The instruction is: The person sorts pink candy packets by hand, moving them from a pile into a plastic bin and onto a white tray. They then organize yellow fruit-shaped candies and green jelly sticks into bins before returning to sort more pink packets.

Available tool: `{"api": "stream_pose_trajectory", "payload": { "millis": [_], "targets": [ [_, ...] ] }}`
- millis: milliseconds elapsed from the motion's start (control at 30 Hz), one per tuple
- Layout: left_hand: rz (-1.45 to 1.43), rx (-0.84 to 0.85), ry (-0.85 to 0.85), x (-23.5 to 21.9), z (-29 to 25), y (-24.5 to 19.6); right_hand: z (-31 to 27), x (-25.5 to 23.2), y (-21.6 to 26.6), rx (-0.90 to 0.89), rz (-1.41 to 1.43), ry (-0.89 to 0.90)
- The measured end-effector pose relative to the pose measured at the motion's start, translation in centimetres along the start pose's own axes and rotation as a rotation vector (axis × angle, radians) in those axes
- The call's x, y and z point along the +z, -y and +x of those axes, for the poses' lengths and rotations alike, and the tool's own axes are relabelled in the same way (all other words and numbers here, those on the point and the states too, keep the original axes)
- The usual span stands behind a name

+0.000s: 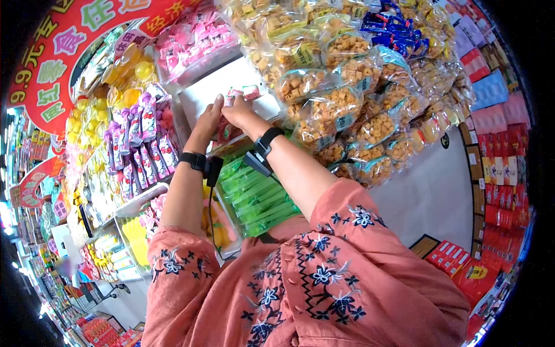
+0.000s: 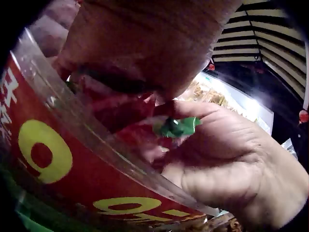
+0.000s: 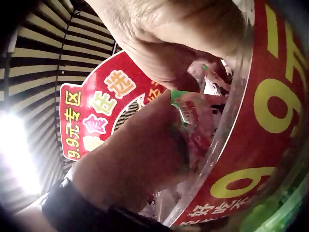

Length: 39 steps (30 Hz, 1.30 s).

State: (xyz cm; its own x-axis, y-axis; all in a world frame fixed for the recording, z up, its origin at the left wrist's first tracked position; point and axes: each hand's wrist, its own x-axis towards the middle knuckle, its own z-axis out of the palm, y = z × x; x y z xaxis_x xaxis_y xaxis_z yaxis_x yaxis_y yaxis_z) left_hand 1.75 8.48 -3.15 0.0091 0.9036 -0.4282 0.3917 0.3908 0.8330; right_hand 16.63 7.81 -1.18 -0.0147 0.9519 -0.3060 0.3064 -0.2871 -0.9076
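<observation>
Both hands are down at a clear-walled bin (image 1: 202,81) with a white inner floor, with small pink-and-white wrapped packets (image 1: 251,92) in it. My right hand (image 1: 240,114) curls its fingers round a pink packet (image 3: 208,72) in the right wrist view. Close beside it, my left hand (image 1: 209,122) reaches over the bin's near rim; its fingertips are hidden by wrappers, so I cannot tell whether it grips one. A pink wrapper with a green end (image 2: 177,126) shows between the hands in the left wrist view.
Green packets (image 1: 254,188) fill the bin nearest the body. Clear bags of brown snacks (image 1: 335,110) pile up on the right. Purple-and-pink packets (image 1: 141,141) and yellow ones (image 1: 87,124) lie on the left. A red price sign (image 1: 52,75) arches at the back left.
</observation>
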Motion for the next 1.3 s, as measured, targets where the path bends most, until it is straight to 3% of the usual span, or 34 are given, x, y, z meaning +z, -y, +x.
{"api": "stream_pose_trajectory", "payload": {
  "millis": [33, 133, 200, 300, 400, 567, 633, 667, 767, 800, 900, 1000, 1067, 1100, 1167, 1200, 1233, 1300],
  "targets": [
    [-0.07, 0.004, 0.01, 0.2, 0.0, 0.0, 0.3, 0.2, -0.3, 0.003, 0.047, -0.001],
    [-0.343, -0.026, 0.059, 1.5, -1.8, -2.0, 2.7, 1.1, -2.9, 0.112, 0.447, 0.375],
    [-0.516, -0.022, 0.098, 2.2, -1.9, -2.7, 3.2, 2.3, -3.2, 0.076, 0.277, 0.172],
    [-0.461, 0.01, 0.071, 2.4, -1.1, -2.8, 2.0, 1.1, -2.1, 0.094, 0.222, 0.071],
    [-0.311, 0.036, -0.041, 2.5, -3.2, -5.7, 0.8, 0.0, -0.9, 0.018, 0.227, 0.07],
    [-0.005, 0.427, -0.162, 1.5, -3.9, -6.0, -1.7, -1.3, 2.2, -0.166, 0.298, 0.024],
    [0.029, 0.389, -0.219, 1.0, -5.2, -7.7, -2.3, -1.3, 3.2, -0.226, 0.306, -0.004],
    [-0.115, 0.285, -0.227, 1.0, -5.7, -8.6, -2.7, -1.4, 3.8, -0.252, 0.299, -0.01],
    [0.006, 0.523, -0.288, -0.5, -5.9, -7.7, -4.1, -1.6, 5.7, -0.347, 0.273, -0.016],
    [-0.144, 0.307, -0.291, -0.9, -6.9, -9.0, -4.8, -1.7, 6.4, -0.389, 0.226, -0.027],
    [-0.291, 0.364, -0.269, -1.8, -10.9, -10.4, -6.8, -1.1, 7.9, -0.541, 0.229, -0.062],
    [-0.315, 0.414, -0.377, -2.5, -15.4, -10.9, -11.0, -1.4, 10.6, -0.557, 0.325, 0.083],
    [-0.291, 0.357, -0.436, -3.9, -17.9, -10.4, -11.1, 2.5, 10.0, -0.663, 0.348, 0.02],
    [-0.011, 0.602, -0.569, -4.9, -18.3, -8.1, -12.1, 4.0, 10.0, -0.704, 0.37, -0.003],
    [-0.402, 0.443, -0.548, -5.9, -21.6, -7.5, -14.6, 6.2, 10.4, -0.798, 0.395, -0.024],
    [-0.199, 0.518, -0.651, -6.7, -22.9, -5.9, -15.2, 7.3, 10.6, -0.821, 0.42, 0.101],
    [-0.304, 0.439, -0.673, -6.8, -25.1, -6.2, -18.1, 6.0, 11.8, -0.691, 0.457, 0.249],
    [-0.462, 0.327, -0.71, -7.0, -29.0, -6.1, -20.2, 8.3, 11.7, -0.717, 0.506, 0.373]
  ]
}}
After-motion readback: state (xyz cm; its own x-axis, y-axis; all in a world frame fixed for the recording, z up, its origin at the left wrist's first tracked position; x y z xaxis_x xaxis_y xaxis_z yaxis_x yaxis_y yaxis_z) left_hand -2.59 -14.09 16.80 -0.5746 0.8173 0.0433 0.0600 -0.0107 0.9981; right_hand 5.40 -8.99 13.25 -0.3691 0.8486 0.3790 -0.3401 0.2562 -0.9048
